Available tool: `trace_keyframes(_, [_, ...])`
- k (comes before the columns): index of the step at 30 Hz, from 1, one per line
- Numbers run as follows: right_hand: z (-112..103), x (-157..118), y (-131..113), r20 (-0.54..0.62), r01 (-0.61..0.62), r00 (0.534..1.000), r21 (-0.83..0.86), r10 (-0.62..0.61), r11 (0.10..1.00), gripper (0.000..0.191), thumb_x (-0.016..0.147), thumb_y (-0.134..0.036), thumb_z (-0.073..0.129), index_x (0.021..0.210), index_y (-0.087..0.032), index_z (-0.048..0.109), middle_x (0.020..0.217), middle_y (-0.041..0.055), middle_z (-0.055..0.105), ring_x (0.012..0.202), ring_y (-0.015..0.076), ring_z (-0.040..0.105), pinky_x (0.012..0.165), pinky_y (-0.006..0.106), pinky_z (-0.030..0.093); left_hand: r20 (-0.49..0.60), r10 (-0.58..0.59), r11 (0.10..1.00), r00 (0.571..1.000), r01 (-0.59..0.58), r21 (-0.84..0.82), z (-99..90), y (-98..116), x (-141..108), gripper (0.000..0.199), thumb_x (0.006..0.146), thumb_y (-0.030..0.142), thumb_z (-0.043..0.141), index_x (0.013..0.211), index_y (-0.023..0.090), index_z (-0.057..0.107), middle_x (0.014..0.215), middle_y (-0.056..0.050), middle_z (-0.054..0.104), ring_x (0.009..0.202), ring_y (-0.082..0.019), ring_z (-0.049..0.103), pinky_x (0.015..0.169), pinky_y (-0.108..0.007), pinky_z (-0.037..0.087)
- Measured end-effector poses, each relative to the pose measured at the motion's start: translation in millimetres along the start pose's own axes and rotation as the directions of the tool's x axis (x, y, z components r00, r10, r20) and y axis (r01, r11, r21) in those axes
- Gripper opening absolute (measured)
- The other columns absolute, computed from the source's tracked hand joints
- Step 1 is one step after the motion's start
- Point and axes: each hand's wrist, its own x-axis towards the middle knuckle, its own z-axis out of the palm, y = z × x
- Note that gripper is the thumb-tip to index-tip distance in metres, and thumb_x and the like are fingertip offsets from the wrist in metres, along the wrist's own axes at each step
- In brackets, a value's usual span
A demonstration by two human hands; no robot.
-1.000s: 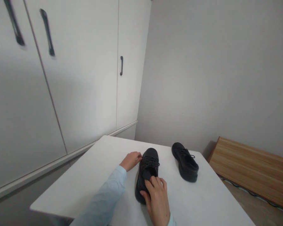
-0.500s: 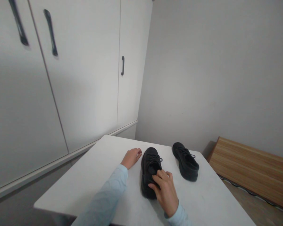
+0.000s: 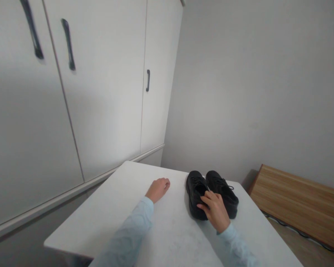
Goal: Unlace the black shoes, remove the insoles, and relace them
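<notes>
Two black lace-up shoes stand side by side toward the far right of the white table (image 3: pixel 167 237). My right hand (image 3: pixel 215 209) grips the left shoe (image 3: pixel 195 191) by the heel rim, with its fingers in the opening and the thumb outside. Close beside it, the right shoe (image 3: pixel 228 198) is partly hidden behind my right hand, and its lace loop sticks out to the right. My left hand (image 3: pixel 157 190) rests on the table left of the shoes. Its fingers are loosely curled together, with nothing visible in them.
White cabinet doors (image 3: pixel 108 104) with dark handles rise along the left. A grey wall (image 3: pixel 247 92) stands behind the table. To the right is a slanted wood-grain board (image 3: pixel 297 200), with a dark cable (image 3: pixel 297 233) along its lower edge.
My right hand has moved the left shoe to the right and away from me, up beside the other shoe. My left hand has hardly moved.
</notes>
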Motion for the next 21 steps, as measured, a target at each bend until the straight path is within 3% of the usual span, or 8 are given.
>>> trace_keyframes(12, [18.7,-15.8,52.0,0.015,-0.049,0.999,-0.144,0.051,0.988,0.009,0.081,-0.024,0.064,0.086,-0.018,0.067,0.087,0.0065,0.063,0.088,0.0242,0.058,0.073,0.033,0.04,0.027,0.003,1.0,1.0,-0.004,0.015,-0.5,0.3,-0.8,0.024,0.09,0.027,0.04,0.09,0.019,0.063,0.09,-0.006,0.065,0.09,-0.018,0.059,0.082,-0.027,0.041])
trace_keyframes(21, [25.4,-20.5,77.2,-0.019,-0.113,0.994,-0.229,0.112,0.967,0.018,0.084,-0.026,0.056,0.093,-0.017,0.068,0.098,0.0109,0.065,0.093,0.0249,0.06,0.075,0.033,0.042,0.024,0.032,0.998,0.999,-0.033,0.048,3.1,-3.0,-1.6,0.023,0.09,0.026,0.04,0.088,0.02,0.062,0.088,-0.005,0.065,0.087,-0.017,0.06,0.08,-0.027,0.041])
